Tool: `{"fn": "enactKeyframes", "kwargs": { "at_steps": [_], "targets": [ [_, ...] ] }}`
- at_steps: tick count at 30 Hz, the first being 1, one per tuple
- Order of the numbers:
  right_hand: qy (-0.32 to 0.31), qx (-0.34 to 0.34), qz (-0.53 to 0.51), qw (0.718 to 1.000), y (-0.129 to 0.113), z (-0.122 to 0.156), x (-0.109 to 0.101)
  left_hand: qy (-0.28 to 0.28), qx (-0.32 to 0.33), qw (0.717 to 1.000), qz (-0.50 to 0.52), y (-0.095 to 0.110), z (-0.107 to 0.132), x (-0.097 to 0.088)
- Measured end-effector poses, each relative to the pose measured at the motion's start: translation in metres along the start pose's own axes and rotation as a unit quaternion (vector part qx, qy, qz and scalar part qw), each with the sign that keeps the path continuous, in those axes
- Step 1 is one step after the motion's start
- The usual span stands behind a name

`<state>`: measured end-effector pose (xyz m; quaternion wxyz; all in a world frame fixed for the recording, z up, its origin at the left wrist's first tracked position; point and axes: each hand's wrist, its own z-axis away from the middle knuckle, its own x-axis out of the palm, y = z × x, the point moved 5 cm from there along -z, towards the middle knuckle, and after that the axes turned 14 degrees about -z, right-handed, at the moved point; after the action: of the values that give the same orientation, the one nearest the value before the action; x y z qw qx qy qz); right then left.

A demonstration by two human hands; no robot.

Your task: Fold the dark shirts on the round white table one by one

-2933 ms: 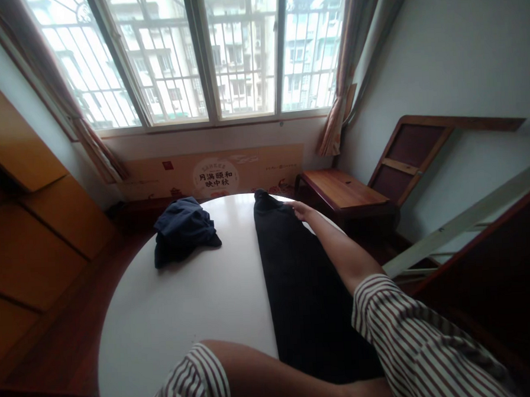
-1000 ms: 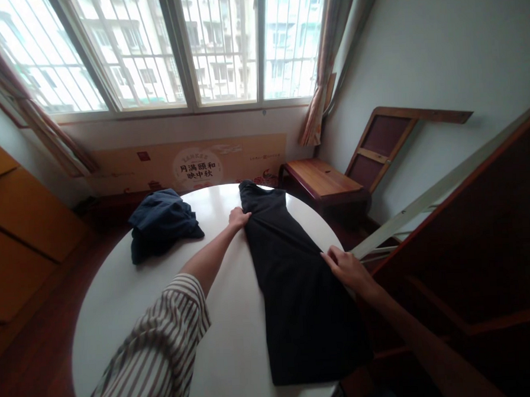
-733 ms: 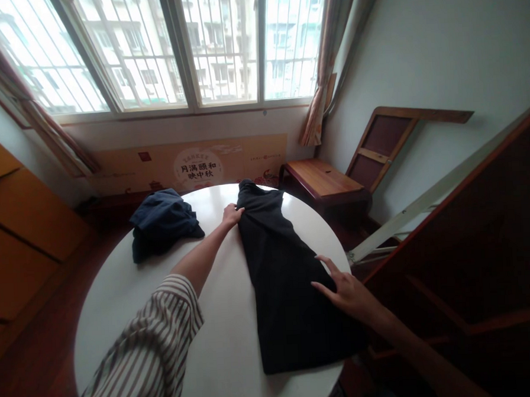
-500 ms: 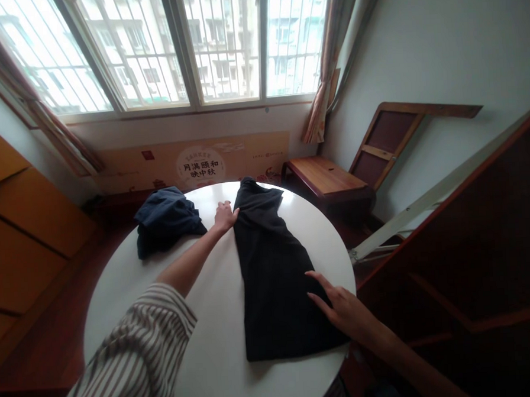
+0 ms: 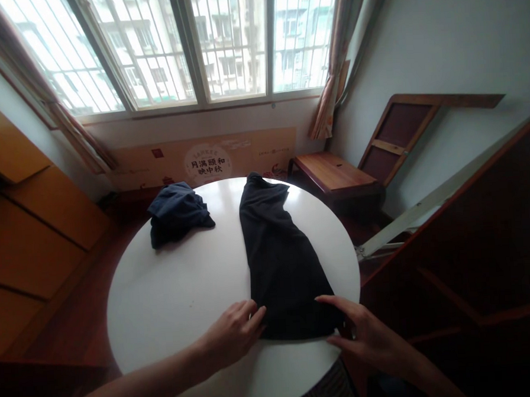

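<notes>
Head view of a round white desk (image 5: 172, 286) carrying two garments. A long black garment (image 5: 279, 251), folded into a narrow strip, lies flat on the right half of the desk. It runs from the far edge, where its end droops slightly over the rim, to a straight hem at the near edge. Both hands are set at that near hem, well apart, one at each corner. The left hand (image 5: 232, 333) rests palm down on the desk, its fingertips (image 5: 255, 313) touching the near left corner of the cloth. The right hand (image 5: 367, 335) sits at the near right corner, fingers laid on top of the fabric and the thumb along the hem just beside the desk's rim. Whether either hand actually pinches the cloth cannot be told from this view. A crumpled dark blue garment (image 5: 177, 212) lies on the far left part of the desk, apart from the black one. Beyond the desk, a printed cardboard panel (image 5: 207, 160) stands against the wall under a barred window (image 5: 230, 40). A curtain (image 5: 331, 100) hangs at the far right corner above a low wooden bench (image 5: 335, 177). A wooden cabinet (image 5: 31, 234) fills the left side.
</notes>
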<state>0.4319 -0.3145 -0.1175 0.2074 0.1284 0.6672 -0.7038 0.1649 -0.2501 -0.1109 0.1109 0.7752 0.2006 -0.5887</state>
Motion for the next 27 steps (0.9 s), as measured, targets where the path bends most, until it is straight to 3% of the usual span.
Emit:
{"fn": "enactKeyframes", "kwargs": {
  "at_steps": [7, 13, 16, 19, 23, 27],
  "targets": [
    [-0.069, -0.07, 0.062, 0.993, -0.007, 0.017, 0.008, 0.023, -0.031, 0.997, 0.059, 0.001, 0.039, -0.018],
    [-0.135, -0.134, 0.168, 0.967, -0.015, 0.032, 0.026, -0.005, 0.033, 0.999, 0.04, 0.017, 0.069, -0.029],
    [-0.15, -0.15, 0.224, 0.951, -0.019, 0.031, 0.029, -0.011, 0.022, 0.999, 0.048, 0.015, 0.073, -0.031],
    [-0.133, -0.191, 0.269, 0.935, -0.026, 0.03, 0.028, 0.034, 0.012, 0.999, 0.031, 0.01, 0.075, -0.034],
    [-0.092, -0.263, 0.27, 0.921, -0.038, 0.034, 0.021, 0.113, 0.086, 0.99, -0.014, 0.013, 0.076, -0.042],
    [-0.159, -0.298, 0.259, 0.905, -0.038, 0.035, 0.022, 0.131, 0.124, 0.984, -0.005, 0.014, 0.075, -0.047]
  ]
}}
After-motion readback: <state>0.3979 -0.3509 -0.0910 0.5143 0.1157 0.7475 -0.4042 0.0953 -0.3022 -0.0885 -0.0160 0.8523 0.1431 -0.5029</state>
